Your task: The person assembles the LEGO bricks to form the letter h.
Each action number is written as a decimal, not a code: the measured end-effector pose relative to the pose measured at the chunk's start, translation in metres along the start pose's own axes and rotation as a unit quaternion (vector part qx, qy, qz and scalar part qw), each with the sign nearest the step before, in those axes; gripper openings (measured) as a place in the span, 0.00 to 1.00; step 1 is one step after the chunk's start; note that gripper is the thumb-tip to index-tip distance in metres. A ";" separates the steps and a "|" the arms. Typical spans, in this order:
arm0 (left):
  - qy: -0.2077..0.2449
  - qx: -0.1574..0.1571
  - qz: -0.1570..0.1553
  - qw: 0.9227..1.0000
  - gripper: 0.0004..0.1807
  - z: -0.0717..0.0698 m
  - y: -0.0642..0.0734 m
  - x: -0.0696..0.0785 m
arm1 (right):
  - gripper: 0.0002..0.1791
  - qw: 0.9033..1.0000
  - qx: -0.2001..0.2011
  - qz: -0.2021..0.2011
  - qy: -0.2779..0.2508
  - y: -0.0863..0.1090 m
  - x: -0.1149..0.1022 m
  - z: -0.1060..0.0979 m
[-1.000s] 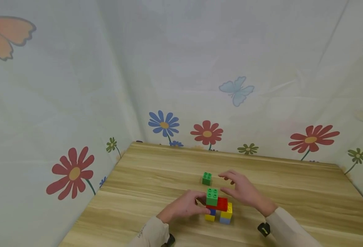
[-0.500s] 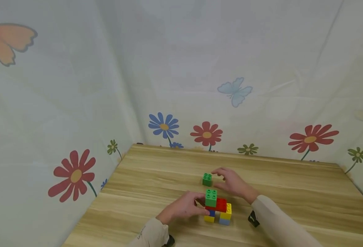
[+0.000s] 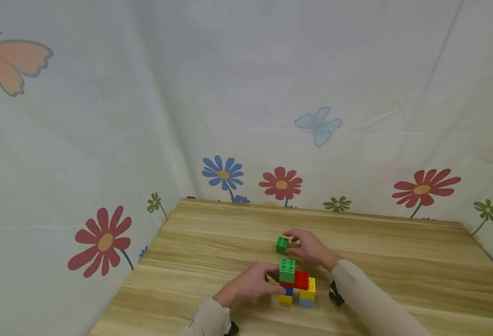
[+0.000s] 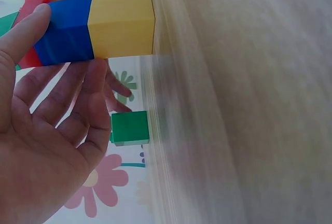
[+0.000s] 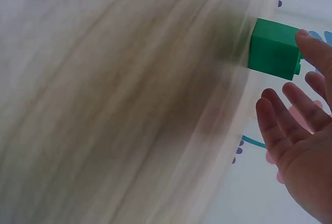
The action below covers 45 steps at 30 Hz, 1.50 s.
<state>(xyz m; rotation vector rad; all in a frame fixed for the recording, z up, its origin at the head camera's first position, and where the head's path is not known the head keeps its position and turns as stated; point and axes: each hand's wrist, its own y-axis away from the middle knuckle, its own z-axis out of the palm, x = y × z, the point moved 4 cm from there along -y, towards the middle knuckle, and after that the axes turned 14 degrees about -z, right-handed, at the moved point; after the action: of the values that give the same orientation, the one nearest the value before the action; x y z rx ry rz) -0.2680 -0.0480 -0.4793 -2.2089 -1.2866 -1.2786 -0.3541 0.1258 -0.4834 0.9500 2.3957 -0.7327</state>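
Observation:
A small toy brick structure stands on the table. A light green brick [image 3: 287, 273] tops its left side, over a red brick [image 3: 301, 280]. Under the red one are a blue brick [image 4: 67, 29] on a yellow brick [image 4: 123, 24], and at right a second yellow brick [image 3: 308, 292] on a light blue brick [image 3: 306, 303]. My left hand [image 3: 252, 281] holds the structure's left side, thumb against the blue brick, fingers curled behind. A loose green brick [image 3: 281, 246] sits farther back. My right hand [image 3: 310, 247] is at its right side, thumb and fingers apart; contact is unclear.
The wood-grain table [image 3: 212, 224] runs back to a pale cloth wall [image 3: 246, 93] printed with flowers and butterflies. Another cloth wall rises along the table's left edge. A dark strap piece [image 3: 336, 294] hangs below the right sleeve [image 3: 368, 291].
My right hand has moved left and slightly back, from beyond the structure to the loose green brick. The left hand keeps its hold on the structure. The head view has shifted slightly.

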 end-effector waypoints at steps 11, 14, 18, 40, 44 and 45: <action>0.006 -0.003 0.004 1.000 0.13 0.000 -0.001 -0.003 | 0.28 0.999 -0.020 0.024 -0.013 -0.005 0.011 0.010; 0.012 -0.008 0.002 1.000 0.14 0.000 0.000 -0.002 | 0.27 1.000 -0.020 0.017 -0.012 -0.005 0.010 0.011; 0.014 -0.011 0.002 1.000 0.15 0.000 0.000 -0.001 | 0.25 1.000 -0.019 0.012 -0.009 -0.004 0.010 0.011; -0.001 -0.004 -0.012 1.000 0.16 0.000 0.000 0.001 | 0.21 1.000 -0.015 -0.019 0.006 0.021 -0.010 -0.016; -0.005 -0.002 -0.011 1.000 0.17 0.000 0.001 0.001 | 0.22 0.999 -0.016 -0.024 0.023 0.027 -0.016 -0.023; -0.006 -0.001 -0.011 1.000 0.17 0.000 0.001 0.001 | 0.21 0.999 -0.016 -0.028 0.029 0.029 -0.018 -0.025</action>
<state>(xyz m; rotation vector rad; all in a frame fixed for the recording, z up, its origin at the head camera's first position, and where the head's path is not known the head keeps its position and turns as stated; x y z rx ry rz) -0.2671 -0.0475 -0.4786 -2.2124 -1.3178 -1.2767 -0.3269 0.1508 -0.4626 0.9057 2.4856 -0.6951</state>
